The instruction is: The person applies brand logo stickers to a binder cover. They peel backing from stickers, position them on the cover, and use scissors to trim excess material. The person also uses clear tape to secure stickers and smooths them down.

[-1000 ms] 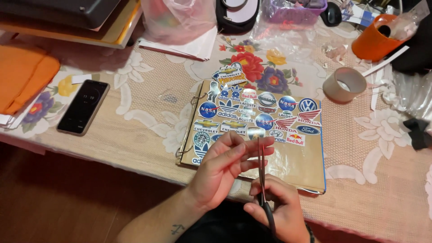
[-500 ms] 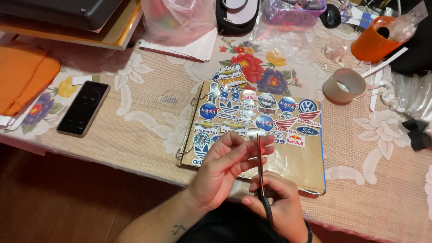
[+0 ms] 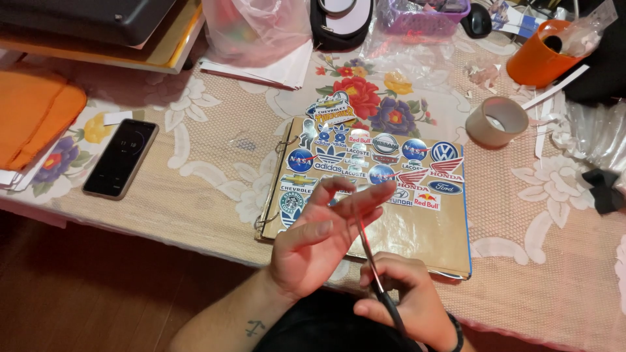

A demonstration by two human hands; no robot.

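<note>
My left hand point(image 3: 323, 234) is raised over the near table edge, its fingers pinched on a small pale sticker piece that they mostly hide. My right hand point(image 3: 407, 303) sits just below it and grips the black handles of a pair of scissors point(image 3: 367, 251). The thin blades point up between my left fingers. Behind both hands lies a brown ring binder cover point(image 3: 424, 238), its upper half covered with several round and shaped logo stickers point(image 3: 365, 153).
A black phone point(image 3: 120, 158) lies at the left, beside an orange cloth point(image 3: 32, 111). At the right are a tape roll point(image 3: 497, 121), an orange cup point(image 3: 538, 57) and paper strips. A plastic bag point(image 3: 254, 26) and a purple basket point(image 3: 424, 13) stand at the back.
My left fingers have curled slightly around the scissor blades, covering more of the pale piece. The scissors and my right hand stay almost where they were.
</note>
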